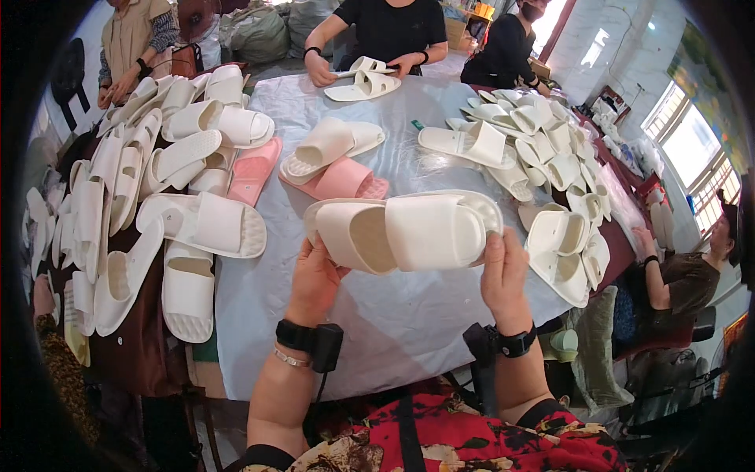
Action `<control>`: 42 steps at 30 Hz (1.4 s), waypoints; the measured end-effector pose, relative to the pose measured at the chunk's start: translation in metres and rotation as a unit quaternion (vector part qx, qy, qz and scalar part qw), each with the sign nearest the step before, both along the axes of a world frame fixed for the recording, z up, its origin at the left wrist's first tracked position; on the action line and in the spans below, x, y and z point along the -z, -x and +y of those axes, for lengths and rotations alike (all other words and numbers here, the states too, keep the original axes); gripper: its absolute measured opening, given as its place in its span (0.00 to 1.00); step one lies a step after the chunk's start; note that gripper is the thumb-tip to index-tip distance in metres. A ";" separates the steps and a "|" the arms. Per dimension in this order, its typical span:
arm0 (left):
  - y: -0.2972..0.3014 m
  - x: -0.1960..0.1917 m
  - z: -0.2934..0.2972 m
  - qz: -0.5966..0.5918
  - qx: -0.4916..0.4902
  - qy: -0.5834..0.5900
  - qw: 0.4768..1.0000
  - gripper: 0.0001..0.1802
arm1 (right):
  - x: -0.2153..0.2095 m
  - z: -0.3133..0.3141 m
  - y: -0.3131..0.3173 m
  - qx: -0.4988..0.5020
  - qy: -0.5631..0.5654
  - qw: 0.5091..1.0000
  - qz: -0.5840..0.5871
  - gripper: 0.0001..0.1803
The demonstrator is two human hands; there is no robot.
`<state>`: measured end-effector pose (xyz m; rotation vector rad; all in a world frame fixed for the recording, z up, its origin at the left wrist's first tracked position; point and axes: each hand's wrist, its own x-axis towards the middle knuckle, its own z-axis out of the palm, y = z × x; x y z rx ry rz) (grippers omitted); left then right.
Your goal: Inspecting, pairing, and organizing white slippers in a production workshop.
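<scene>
A pair of cream slide slippers (pixel 436 234) is held up above the table, one overlapping the other, with their straps facing me. My left hand (pixel 314 275) is closed on the left end of the pair, its fingers partly hidden behind the sole. At the other end, my right hand (pixel 505 271) grips the edge between thumb and fingers. Just beyond them a pink slipper (pixel 350 179) lies on the table, beside a cream slipper pair (pixel 324 149) that partly covers it.
A large heap of cream slippers (pixel 189 220) lies to the left, with a pink slipper (pixel 254 169) at its edge. Another heap (pixel 550 141) spreads along the right. Plastic sheeting (pixel 314 338) covers the table. Across it, a person (pixel 391 39) handles slippers; others sit or stand around.
</scene>
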<state>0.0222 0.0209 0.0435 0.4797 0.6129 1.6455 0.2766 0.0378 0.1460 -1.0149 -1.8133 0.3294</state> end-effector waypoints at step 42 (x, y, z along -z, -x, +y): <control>-0.004 0.007 -0.002 0.595 -0.131 -0.025 0.793 0.10 | 0.055 0.127 0.050 -0.135 0.084 0.850 -0.502 0.11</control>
